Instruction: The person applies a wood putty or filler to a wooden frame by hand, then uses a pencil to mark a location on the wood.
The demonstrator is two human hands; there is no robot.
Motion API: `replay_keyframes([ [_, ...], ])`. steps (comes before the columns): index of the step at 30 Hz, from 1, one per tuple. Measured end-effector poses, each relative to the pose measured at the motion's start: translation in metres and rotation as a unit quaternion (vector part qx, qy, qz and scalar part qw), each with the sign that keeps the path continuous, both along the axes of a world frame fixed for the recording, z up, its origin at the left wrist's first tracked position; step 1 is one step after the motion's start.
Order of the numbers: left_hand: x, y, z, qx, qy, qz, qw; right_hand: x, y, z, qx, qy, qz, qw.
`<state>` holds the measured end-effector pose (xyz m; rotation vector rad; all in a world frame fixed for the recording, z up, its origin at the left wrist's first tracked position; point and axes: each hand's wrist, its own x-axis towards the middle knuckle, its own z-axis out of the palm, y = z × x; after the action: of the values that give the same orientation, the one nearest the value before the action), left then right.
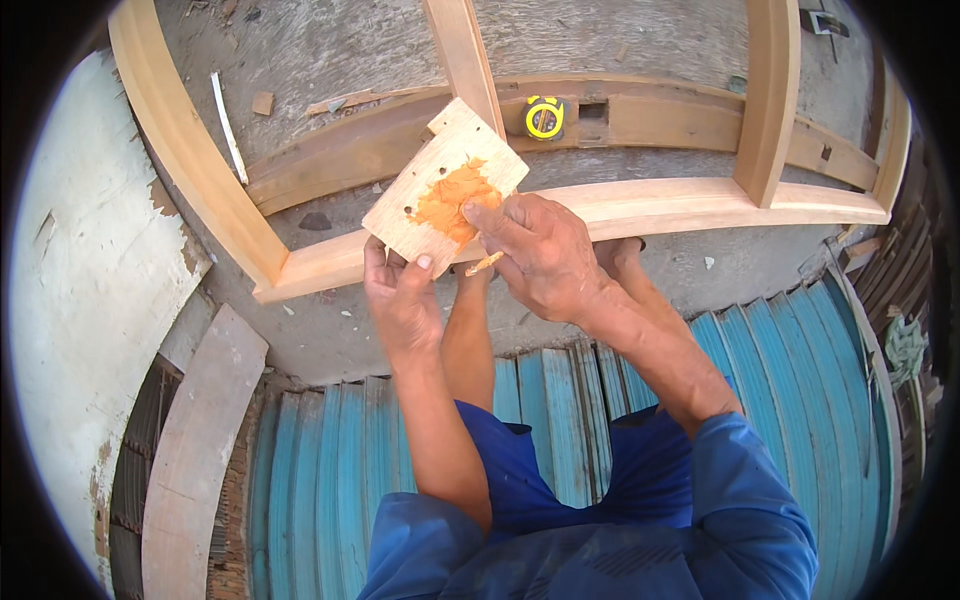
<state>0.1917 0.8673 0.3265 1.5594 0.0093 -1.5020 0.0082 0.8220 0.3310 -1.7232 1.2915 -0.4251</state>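
Note:
My left hand grips the lower edge of a small plywood board, held tilted above a wooden frame. A patch of orange paste lies in the middle of the board. My right hand sits at the board's right side, with its fingertips on the paste. It also pinches a small wooden stick that pokes out below the fingers. Both forearms come up from the lower edge in rolled blue sleeves.
A yellow tape measure rests on the frame's far rail. Blue corrugated sheets lie under my legs. A curved plank lies at lower left beside a white peeling slab. Wood scraps dot the concrete floor.

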Motion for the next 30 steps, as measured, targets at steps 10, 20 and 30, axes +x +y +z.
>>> replay_keyframes([
  [10,0.021,0.010,-0.006,0.003,-0.040,0.035,0.999,-0.024,0.053,-0.013,0.291,-0.052,-0.200,0.934],
  [20,0.038,0.013,-0.002,-0.014,-0.041,0.048,0.998,-0.017,0.120,-0.062,0.208,0.158,0.011,0.965],
  [30,0.037,0.015,-0.004,-0.021,-0.025,0.042,0.999,0.008,0.136,-0.063,0.140,0.191,0.062,0.970],
])
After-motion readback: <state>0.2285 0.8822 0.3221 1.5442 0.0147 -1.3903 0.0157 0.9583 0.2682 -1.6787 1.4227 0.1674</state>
